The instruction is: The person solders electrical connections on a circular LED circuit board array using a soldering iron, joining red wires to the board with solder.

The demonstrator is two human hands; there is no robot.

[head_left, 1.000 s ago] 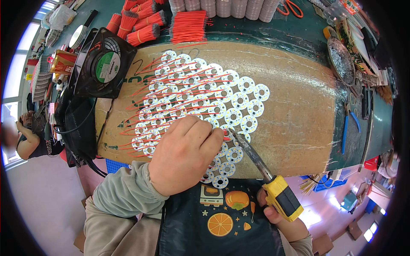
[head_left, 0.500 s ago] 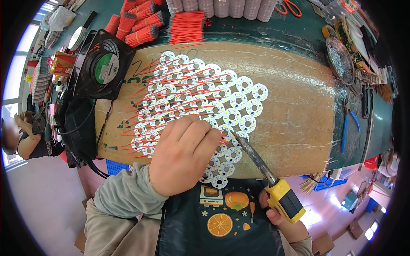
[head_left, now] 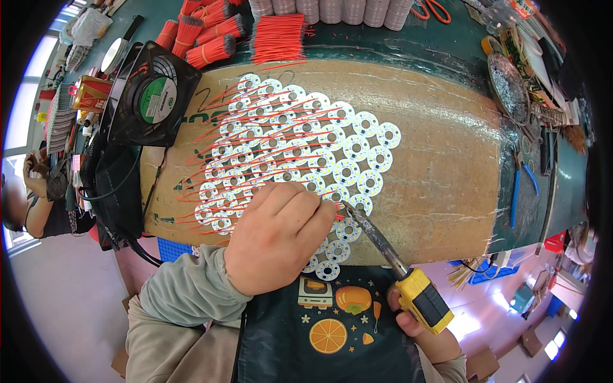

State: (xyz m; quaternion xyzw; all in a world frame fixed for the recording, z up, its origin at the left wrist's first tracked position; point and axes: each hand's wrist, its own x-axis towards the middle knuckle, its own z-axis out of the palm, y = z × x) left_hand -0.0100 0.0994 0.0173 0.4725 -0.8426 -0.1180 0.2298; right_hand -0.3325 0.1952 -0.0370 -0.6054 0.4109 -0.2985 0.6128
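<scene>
My left hand pinches red wires over the ring-shaped LED boards, which lie in rows on cardboard. My right hand grips the soldering iron, its tip beside those wires.

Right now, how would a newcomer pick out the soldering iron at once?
Find the brown cardboard sheet, then the right hand by its near edge. From that hand the soldering iron slants up and left, its tip at the white ring-shaped boards. Unlike the blue-handled tool farther right, it has a chunky yellow-and-black handle and a long metal shaft.
</scene>
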